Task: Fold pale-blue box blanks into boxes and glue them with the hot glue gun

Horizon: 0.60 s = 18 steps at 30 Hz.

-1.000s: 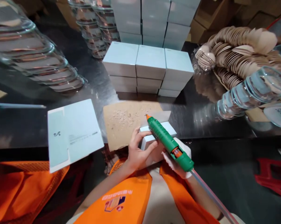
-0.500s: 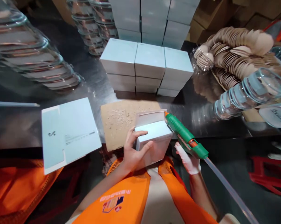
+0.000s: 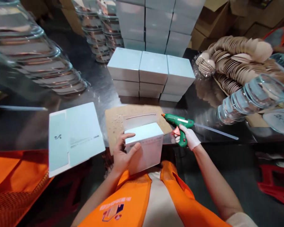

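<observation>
My left hand (image 3: 122, 154) grips a pale blue-white box (image 3: 146, 143) at the table's near edge, thumb on its left face; the box's flap stands open with a line of glue along it. My right hand (image 3: 188, 138), in a white glove, is closed round the handle of a green glue gun (image 3: 178, 121), which lies on its side on the dark table right of the box, nozzle pointing left. The box rests partly on a brown cardboard mat (image 3: 123, 119) speckled with glue bits.
A flat unfolded box blank (image 3: 73, 137) lies at the left. Stacks of finished boxes (image 3: 152, 67) stand behind the mat. Stacked glass bowls (image 3: 38, 56) are at far left, glass jars (image 3: 252, 94) and wooden spoons (image 3: 238, 60) at right. An orange-clad person sits at left.
The glue gun has left the box flap, swung right and come down onto the table. My left hand has turned the box and drawn it nearer to me.
</observation>
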Each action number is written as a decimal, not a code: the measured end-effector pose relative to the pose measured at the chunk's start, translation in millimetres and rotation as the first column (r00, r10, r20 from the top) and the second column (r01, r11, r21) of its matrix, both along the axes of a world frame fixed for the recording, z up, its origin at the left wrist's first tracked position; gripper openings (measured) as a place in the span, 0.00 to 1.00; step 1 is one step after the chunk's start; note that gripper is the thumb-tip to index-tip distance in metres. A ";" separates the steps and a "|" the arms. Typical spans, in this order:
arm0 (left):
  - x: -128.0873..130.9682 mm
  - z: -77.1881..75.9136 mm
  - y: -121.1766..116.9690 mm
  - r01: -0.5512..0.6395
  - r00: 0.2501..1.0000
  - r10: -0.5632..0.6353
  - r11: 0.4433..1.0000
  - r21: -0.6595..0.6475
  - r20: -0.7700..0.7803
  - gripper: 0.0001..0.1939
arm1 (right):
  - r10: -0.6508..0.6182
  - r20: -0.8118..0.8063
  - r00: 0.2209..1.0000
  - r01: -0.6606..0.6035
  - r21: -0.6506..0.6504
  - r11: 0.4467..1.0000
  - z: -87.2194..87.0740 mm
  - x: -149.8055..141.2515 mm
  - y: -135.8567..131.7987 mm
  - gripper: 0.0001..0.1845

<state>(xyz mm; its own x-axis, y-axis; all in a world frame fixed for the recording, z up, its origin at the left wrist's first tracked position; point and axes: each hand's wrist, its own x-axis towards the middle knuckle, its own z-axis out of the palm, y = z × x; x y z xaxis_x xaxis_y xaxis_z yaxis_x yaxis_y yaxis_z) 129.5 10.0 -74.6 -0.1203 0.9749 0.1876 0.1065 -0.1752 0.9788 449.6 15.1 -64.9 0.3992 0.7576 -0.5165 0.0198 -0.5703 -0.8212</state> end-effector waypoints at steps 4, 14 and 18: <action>-0.3 -2.1 0.8 0.031 1.000 -0.031 0.999 0.019 0.001 0.15 | 0.200 0.228 0.953 -0.154 -0.205 0.967 7.5 27.0 2.6 0.32; 20.4 1.8 3.9 0.236 0.966 -0.235 0.972 0.002 0.104 0.19 | 0.131 0.150 0.980 -0.177 0.362 0.915 41.7 -34.3 -5.9 0.27; 27.2 1.1 5.2 0.284 0.946 -0.277 0.959 -0.014 0.168 0.21 | 0.169 -0.285 0.944 -0.050 0.383 0.923 33.5 -63.6 2.2 0.28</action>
<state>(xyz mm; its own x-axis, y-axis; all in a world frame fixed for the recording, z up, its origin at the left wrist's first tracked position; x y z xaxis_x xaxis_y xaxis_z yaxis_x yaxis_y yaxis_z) 156.7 15.2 -73.5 0.1333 0.9795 0.1514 -0.1033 -0.1382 0.9850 386.0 17.3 -31.4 0.1697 0.9455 -0.2779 -0.2218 -0.2381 -0.9456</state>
